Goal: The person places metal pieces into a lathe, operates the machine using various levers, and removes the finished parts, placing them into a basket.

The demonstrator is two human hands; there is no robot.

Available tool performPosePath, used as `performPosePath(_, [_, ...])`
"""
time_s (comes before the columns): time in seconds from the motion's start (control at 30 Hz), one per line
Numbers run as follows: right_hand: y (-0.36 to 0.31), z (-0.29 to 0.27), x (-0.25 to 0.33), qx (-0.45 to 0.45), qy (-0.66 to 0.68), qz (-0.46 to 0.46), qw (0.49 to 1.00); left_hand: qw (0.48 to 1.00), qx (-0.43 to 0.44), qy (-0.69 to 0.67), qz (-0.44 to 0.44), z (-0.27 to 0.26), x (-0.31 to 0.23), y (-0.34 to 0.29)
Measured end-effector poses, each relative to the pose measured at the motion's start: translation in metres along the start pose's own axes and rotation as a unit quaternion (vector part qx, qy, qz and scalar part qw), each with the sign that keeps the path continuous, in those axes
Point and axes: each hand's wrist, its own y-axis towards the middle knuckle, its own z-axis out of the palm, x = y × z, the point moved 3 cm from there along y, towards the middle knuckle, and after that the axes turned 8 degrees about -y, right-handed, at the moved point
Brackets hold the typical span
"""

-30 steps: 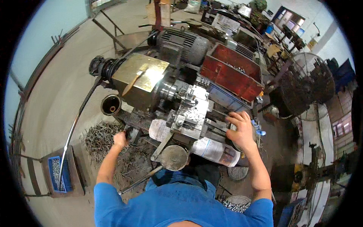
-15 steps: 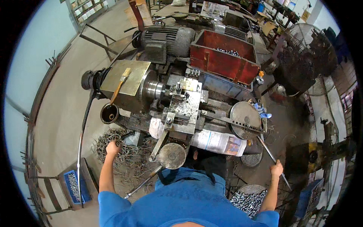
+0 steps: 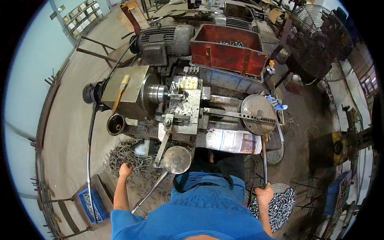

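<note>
My right hand [image 3: 264, 194] is wrapped round the lower part of a metal lever rod [image 3: 265, 164]. That rod runs up to a round metal disc [image 3: 252, 107] at the right of a small lathe, where a perforated bar [image 3: 228, 114] links to the slide. Out to the left, my left hand [image 3: 125, 171] is closed above a heap of metal shavings [image 3: 138, 160]; whether anything is in its fingers is hidden. The tool post [image 3: 180, 105] sits just right of the shiny spindle nose [image 3: 157, 93]. A second disc [image 3: 177, 160] with a lever [image 3: 150, 192] stands nearest my body.
A wooden-handled brush [image 3: 120, 96] lies on the headstock cover, above a dark cup [image 3: 116, 124]. Behind stand a motor [image 3: 168, 40] and a red bin [image 3: 228, 58]. A basket of metal parts [image 3: 280, 206] is beside my right hand; a blue crate [image 3: 94, 208] stands at left.
My right hand has swung the lever leftward and in toward my body. The tool post has come closer to the spindle nose. My left hand stays near the shavings; the view has shifted slightly.
</note>
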Motion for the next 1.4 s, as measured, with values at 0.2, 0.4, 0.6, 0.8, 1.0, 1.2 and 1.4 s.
performPosePath(0.2, [-0.008, -0.004, 0.011, -0.004, 0.01, -0.002, 1.0, 0.992, -0.079, 0.038, 0.085, -0.002, -0.012, 0.0])
performPosePath(0.4, [0.011, -0.005, -0.005, 0.032, -0.086, -0.005, 0.996, 0.996, -0.045, -0.032, 0.069, -0.002, -0.009, -0.014])
performPosePath(0.6, [0.138, -0.023, -0.098, -0.063, -0.309, -0.083, 0.945, 0.981, -0.121, -0.021, 0.149, -0.04, -0.052, -0.003])
performPosePath(0.8, [0.223, -0.049, -0.063, -0.131, -0.344, -0.032, 0.929, 0.951, -0.105, 0.157, 0.243, -0.034, -0.112, 0.034])
performPosePath(1.0, [0.174, -0.053, -0.008, -0.236, -0.213, -0.147, 0.937, 0.953, -0.284, 0.034, 0.104, 0.049, -0.099, 0.041])
performPosePath(1.2, [0.167, -0.073, 0.075, -0.232, -0.091, -0.279, 0.927, 0.952, -0.152, 0.175, 0.199, 0.034, -0.082, 0.057])
performPosePath(1.4, [0.148, -0.088, 0.259, -0.135, 0.098, -0.504, 0.848, 0.945, -0.054, 0.257, 0.194, -0.011, -0.106, 0.034])
